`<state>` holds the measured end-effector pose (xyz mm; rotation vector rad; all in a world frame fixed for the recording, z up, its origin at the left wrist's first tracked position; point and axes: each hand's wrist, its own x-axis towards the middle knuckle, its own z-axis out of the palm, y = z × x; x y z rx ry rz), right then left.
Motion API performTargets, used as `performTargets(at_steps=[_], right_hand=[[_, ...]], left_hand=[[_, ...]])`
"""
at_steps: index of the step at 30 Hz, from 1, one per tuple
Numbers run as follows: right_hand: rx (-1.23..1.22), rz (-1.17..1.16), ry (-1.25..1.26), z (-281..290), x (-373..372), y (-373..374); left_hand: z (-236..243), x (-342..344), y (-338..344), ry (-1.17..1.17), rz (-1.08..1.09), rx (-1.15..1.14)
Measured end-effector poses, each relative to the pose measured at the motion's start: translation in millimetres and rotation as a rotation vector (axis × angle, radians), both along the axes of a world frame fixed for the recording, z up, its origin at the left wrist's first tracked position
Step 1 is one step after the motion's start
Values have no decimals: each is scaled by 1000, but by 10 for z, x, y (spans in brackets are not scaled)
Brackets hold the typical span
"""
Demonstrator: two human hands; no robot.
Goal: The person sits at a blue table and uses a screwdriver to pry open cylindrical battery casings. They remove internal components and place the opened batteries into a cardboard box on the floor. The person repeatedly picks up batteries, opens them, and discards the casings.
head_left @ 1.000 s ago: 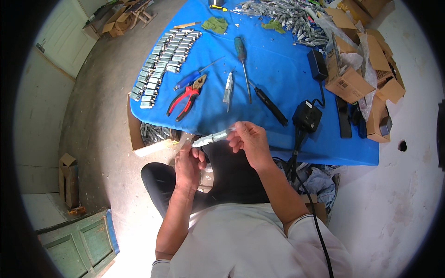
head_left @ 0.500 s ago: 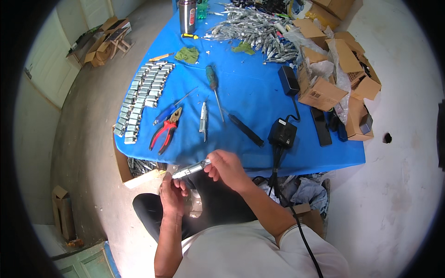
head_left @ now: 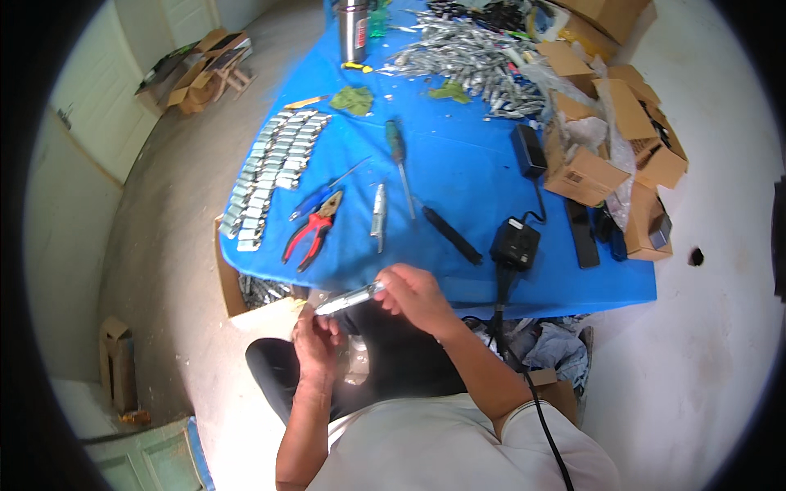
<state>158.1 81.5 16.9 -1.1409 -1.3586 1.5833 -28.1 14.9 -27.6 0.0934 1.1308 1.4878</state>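
Observation:
Over my lap, just off the table's front edge, a slim silver metal piece [head_left: 348, 300] is held at both ends. My left hand [head_left: 315, 344] pinches its lower left end, and my right hand [head_left: 413, 299] grips the upper right end with curled fingers. A similar narrow silver piece [head_left: 379, 214] lies on the blue-covered table [head_left: 458, 282] beyond. Left of it are red-handled pliers [head_left: 304, 239] and a blue screwdriver [head_left: 309, 204]. A green-handled screwdriver [head_left: 396, 146] and a black-handled tool [head_left: 450, 234] lie to its right. Rows of short silver parts [head_left: 274, 168] line the table's left side.
A large heap of silver pieces [head_left: 475, 57] covers the back, beside a steel tumbler [head_left: 353, 33]. Opened cardboard boxes [head_left: 585, 176] crowd the right. A black adapter [head_left: 516, 243] trails cables over the front edge. Below the left corner sits a box [head_left: 232, 286] of metal parts.
The whole view has shifted, so the table sits slightly farther right and the scene is tilted. Both hands still hold the silver metal piece, in nearly the same pose.

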Motion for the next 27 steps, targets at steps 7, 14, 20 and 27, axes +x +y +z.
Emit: performTargets(at_steps=[7,14,20,27], right_hand=[[-55,17,23,-34,-56,-72],[-127,-24,134,-9,-111,-165],[-34,-30,130,-53,-164,-200],[112,86,63,-105,-112,-196]], left_hand=[[27,23,-72,77,-104,34],[57,39,-174,51,-130,85],[96,-28,-211,149,-172,88],[47,-50,-255,78,-185,119]])
